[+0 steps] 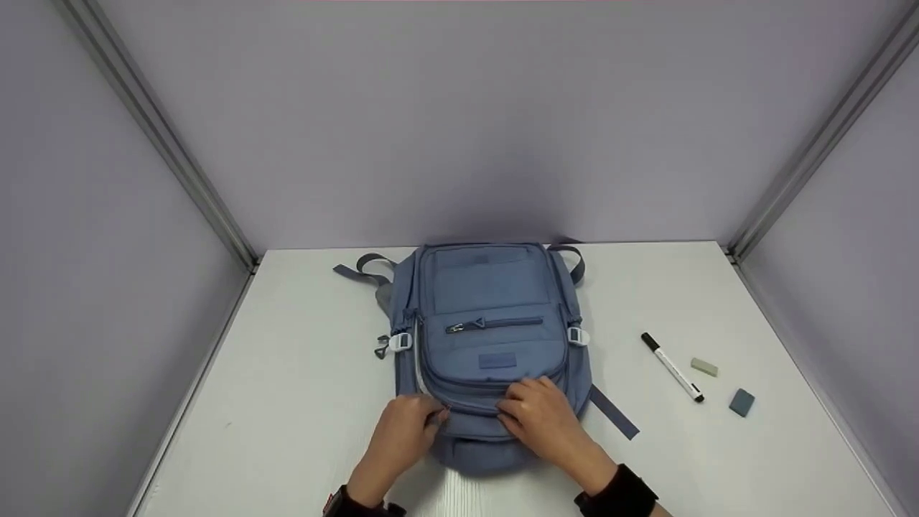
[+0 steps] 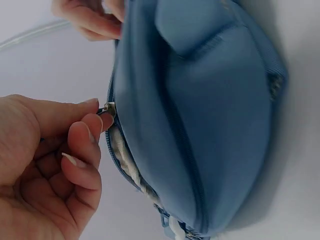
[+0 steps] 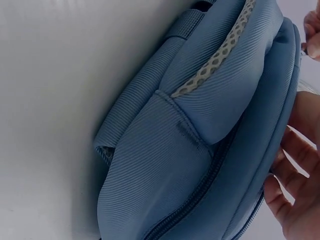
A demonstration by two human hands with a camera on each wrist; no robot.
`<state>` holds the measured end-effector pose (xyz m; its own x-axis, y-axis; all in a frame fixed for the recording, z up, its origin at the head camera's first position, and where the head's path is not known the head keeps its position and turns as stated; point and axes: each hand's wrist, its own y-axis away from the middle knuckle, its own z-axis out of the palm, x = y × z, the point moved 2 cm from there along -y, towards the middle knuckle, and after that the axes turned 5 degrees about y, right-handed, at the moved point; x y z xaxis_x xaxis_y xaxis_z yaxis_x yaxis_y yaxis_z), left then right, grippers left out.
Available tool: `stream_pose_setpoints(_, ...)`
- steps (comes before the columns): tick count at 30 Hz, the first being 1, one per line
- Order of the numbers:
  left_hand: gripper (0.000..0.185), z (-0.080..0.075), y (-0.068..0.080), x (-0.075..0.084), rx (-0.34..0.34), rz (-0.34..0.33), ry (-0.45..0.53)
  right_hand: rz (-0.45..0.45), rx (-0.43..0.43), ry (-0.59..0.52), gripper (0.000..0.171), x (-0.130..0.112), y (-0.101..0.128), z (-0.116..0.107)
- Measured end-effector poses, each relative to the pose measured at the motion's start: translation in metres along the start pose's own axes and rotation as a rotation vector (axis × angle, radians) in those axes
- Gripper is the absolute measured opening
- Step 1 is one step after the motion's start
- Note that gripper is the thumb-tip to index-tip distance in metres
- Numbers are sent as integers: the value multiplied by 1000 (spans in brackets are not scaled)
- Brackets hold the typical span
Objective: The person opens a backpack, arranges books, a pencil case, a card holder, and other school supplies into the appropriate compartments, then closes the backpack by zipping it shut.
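Observation:
A blue backpack (image 1: 495, 287) lies front side up on the white table, its bottom toward me. My left hand (image 1: 408, 427) is at its lower left; thumb and forefinger pinch a metal zipper pull (image 2: 110, 108), seen in the left wrist view. Beside that pull the zipper is parted and a pale lining (image 2: 125, 157) shows. My right hand (image 1: 540, 416) grips the bag's fabric by the same zipper, farther right, its fingers curled at the edge in the right wrist view (image 3: 300, 160). Part of its fingertips is hidden by the cloth.
To the right of the backpack lie a black-and-white marker (image 1: 673, 367), a small greenish-grey block (image 1: 704, 367) and a dark blue-grey block (image 1: 742, 402). A loose strap (image 1: 614, 413) extends from the bag's lower right. Grey panels (image 1: 495, 129) stand behind and at both sides.

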<state>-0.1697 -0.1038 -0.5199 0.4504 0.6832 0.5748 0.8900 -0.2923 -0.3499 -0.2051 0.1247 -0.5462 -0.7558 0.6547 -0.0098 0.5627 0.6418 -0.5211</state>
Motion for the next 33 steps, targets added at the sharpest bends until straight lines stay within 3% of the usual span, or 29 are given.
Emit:
stream_pose_setpoints(4, 25, -1, 2, 4, 58, 30, -26, -9, 50, -1, 8, 1, 0, -1)
stream_pose_setpoints(9, 36, -2, 4, 2, 151, -9, -119, -8, 89, -3, 7, 4, -1, -4)
stream_pose_setpoints(14, 23, -1, 3, -2, 168, -74, -176, -10, 86, -4, 7, 5, -1, -4)
stream_pose_setpoints(20, 14, 0, 2, -9, 209, -100, -239, -20, 99, -14, 7, 4, -2, -6)
stream_pose_setpoints(26, 29, -4, -3, -23, 271, -137, -308, -30, 113, -25, 7, 5, -2, -6)
stream_pose_setpoints(33, 39, -4, -15, -43, 258, -148, -324, -28, 97, -36, 8, 5, 0, -4)
